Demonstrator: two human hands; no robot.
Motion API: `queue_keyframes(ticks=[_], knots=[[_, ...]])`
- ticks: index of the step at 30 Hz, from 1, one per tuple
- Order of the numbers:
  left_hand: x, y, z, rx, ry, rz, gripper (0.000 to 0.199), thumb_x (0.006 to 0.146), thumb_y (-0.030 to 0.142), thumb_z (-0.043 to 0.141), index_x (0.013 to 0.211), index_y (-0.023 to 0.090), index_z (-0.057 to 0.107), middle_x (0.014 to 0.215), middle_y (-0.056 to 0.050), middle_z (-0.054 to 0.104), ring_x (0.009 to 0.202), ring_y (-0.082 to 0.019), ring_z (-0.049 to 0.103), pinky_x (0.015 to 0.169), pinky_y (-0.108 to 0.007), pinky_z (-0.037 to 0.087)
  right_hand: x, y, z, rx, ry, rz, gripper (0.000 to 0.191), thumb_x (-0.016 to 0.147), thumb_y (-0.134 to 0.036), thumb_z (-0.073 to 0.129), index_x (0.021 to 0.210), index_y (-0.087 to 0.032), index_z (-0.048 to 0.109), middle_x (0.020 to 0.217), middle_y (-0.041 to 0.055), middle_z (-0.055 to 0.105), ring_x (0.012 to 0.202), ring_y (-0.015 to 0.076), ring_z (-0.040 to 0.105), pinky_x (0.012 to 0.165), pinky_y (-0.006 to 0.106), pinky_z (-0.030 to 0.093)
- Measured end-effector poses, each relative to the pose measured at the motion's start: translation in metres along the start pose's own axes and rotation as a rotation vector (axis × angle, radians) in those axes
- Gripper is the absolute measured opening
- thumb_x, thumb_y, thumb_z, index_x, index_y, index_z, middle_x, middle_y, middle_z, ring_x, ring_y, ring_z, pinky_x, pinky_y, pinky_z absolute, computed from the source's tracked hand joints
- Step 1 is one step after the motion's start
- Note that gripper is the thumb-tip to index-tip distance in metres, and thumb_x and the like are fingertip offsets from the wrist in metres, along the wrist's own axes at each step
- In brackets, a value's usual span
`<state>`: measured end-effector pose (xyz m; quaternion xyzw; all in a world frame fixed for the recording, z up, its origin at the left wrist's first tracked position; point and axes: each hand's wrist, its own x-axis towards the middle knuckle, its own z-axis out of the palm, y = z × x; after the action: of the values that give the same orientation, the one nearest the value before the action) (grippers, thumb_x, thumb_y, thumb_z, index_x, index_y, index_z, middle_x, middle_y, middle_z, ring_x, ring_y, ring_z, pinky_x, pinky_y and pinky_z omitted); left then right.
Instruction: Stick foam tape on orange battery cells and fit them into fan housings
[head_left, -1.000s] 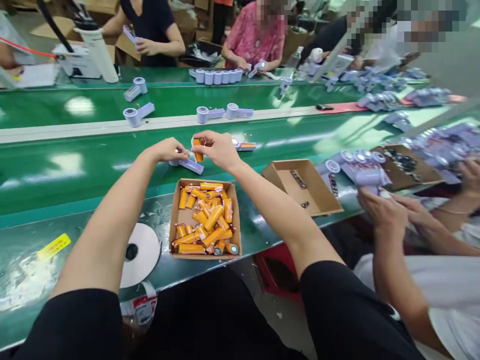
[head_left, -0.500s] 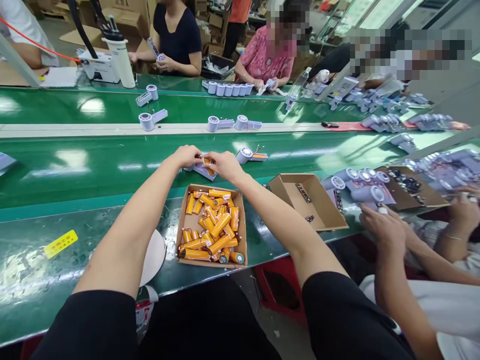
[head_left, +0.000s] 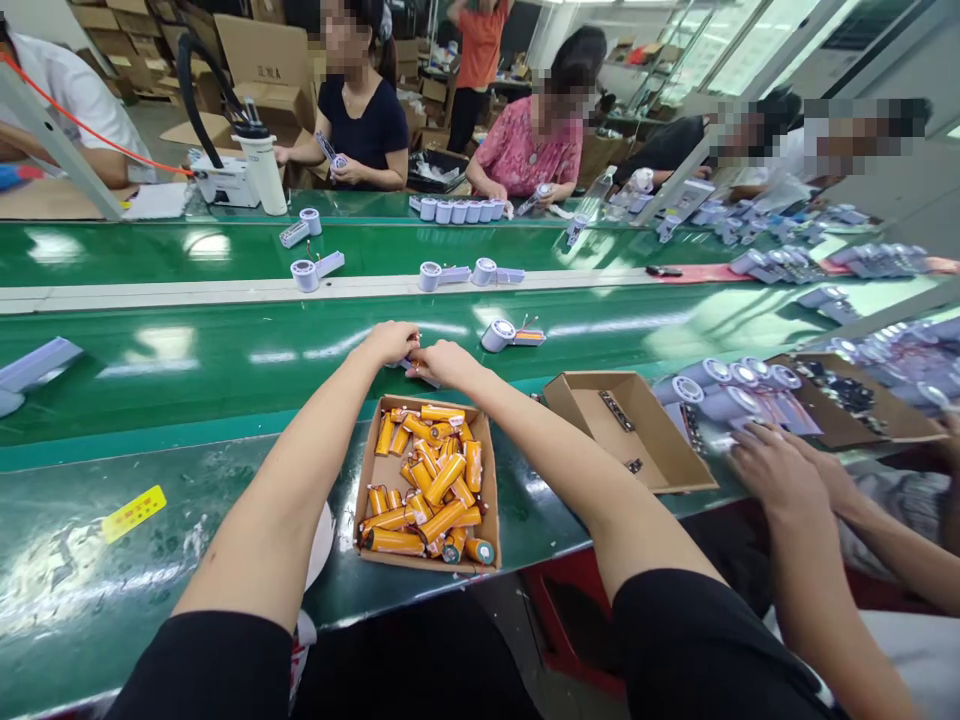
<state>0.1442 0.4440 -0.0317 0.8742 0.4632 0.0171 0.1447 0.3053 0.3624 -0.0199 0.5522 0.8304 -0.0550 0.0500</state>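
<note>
Over the near edge of the green belt, my left hand and my right hand meet, with their fingers closed. Beneath them is a pale purple handheld fan housing, mostly covered by my fingers; a bit of orange shows at it. My right hand grips this housing. The left fingertips pinch at its upper side, and what is between them is hidden. Just right of my hands lies another handheld fan with an orange battery in its open handle. Below my wrists stands a cardboard box of orange batteries.
Right of me are an open carton with small circuit boards and a group of fan housings, beside a co-worker's hands. More fans lie on the white divider strip. A housing lies far left. Co-workers sit opposite.
The camera view has tipped up, so the scene sits lower. My hands have drawn closer together over the housing, covering more of the orange battery. The housing at far left has come further into view.
</note>
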Motion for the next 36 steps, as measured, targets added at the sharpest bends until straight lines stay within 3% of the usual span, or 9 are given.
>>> queue_keyframes(ticks=[8,12,18,22,26,29,32,34,36], knots=[[-0.002,0.016,-0.005,0.013,0.028,-0.033,0.033,0.106,0.045,0.070,0.126,0.019,0.071,0.129,-0.011,0.071,0.117,-0.026,0.070,0.104,-0.049,0.061,-0.005,-0.009,-0.028,-0.091,-0.047,-0.026,0.033,0.112,-0.033,0.056,0.133,-0.022,0.080,0.124,0.0162,0.081,0.116,0.0304,0.078,0.099,0.034,0.056],[0.001,0.019,-0.006,0.017,0.017,-0.043,0.032,0.106,0.043,0.071,0.126,0.019,0.071,0.130,-0.011,0.071,0.117,-0.026,0.070,0.104,-0.049,0.061,-0.016,-0.004,-0.041,-0.134,-0.004,0.047,0.035,0.111,-0.029,0.055,0.128,-0.015,0.082,0.122,0.0219,0.081,0.117,0.0341,0.077,0.099,0.036,0.057],[0.012,0.026,0.002,-0.023,0.004,-0.048,0.033,0.106,0.044,0.070,0.127,0.019,0.071,0.132,-0.011,0.071,0.120,-0.027,0.069,0.106,-0.050,0.060,-0.022,0.007,-0.028,-0.115,-0.028,0.059,0.038,0.113,-0.037,0.051,0.134,-0.022,0.080,0.125,0.0166,0.081,0.120,0.0330,0.077,0.101,0.037,0.058],[0.009,0.032,0.005,-0.028,0.018,-0.073,0.032,0.105,0.043,0.071,0.126,0.018,0.071,0.131,-0.011,0.070,0.119,-0.026,0.069,0.104,-0.049,0.061,-0.003,-0.002,-0.016,-0.072,-0.052,0.062,0.040,0.110,-0.039,0.059,0.133,-0.012,0.078,0.129,0.0234,0.078,0.121,0.0340,0.076,0.103,0.038,0.058],[0.002,0.041,-0.002,-0.033,0.078,-0.109,0.034,0.106,0.044,0.070,0.128,0.018,0.070,0.133,-0.012,0.070,0.120,-0.027,0.069,0.105,-0.050,0.061,-0.009,0.001,-0.032,0.022,-0.026,0.073,0.032,0.102,-0.036,0.073,0.125,-0.014,0.081,0.120,0.0202,0.082,0.115,0.0332,0.079,0.101,0.038,0.060],[-0.009,0.055,-0.016,-0.052,0.134,-0.119,0.038,0.106,0.046,0.069,0.132,0.018,0.069,0.135,-0.013,0.069,0.121,-0.028,0.069,0.107,-0.053,0.060,-0.049,0.001,-0.048,0.141,0.120,0.065,0.031,0.108,-0.029,0.063,0.133,-0.021,0.079,0.132,0.0137,0.080,0.125,0.0279,0.075,0.109,0.036,0.057],[-0.045,0.059,-0.025,-0.091,0.184,-0.065,0.043,0.108,0.041,0.064,0.145,0.018,0.063,0.148,-0.015,0.065,0.135,-0.030,0.064,0.117,-0.052,0.053,-0.121,-0.010,-0.037,0.271,0.264,0.073,0.040,0.112,-0.027,0.048,0.142,-0.021,0.074,0.142,0.0122,0.076,0.130,0.0246,0.073,0.111,0.037,0.057],[-0.097,0.046,-0.022,-0.122,0.184,-0.027,0.044,0.109,0.038,0.060,0.149,0.022,0.061,0.153,-0.014,0.064,0.142,-0.029,0.060,0.122,-0.046,0.047,-0.183,-0.020,-0.011,0.431,0.350,0.069,0.036,0.109,-0.035,0.053,0.127,-0.024,0.082,0.126,0.0116,0.082,0.114,0.0278,0.079,0.100,0.041,0.063],[-0.173,0.021,-0.013,-0.150,0.146,-0.030,0.039,0.107,0.040,0.061,0.143,0.026,0.067,0.149,-0.010,0.069,0.142,-0.028,0.061,0.123,-0.040,0.045,-0.248,-0.029,0.020,0.705,0.442,0.037,0.029,0.100,-0.050,0.067,0.093,-0.031,0.087,0.093,0.0098,0.085,0.084,0.0315,0.081,0.079,0.045,0.066]])
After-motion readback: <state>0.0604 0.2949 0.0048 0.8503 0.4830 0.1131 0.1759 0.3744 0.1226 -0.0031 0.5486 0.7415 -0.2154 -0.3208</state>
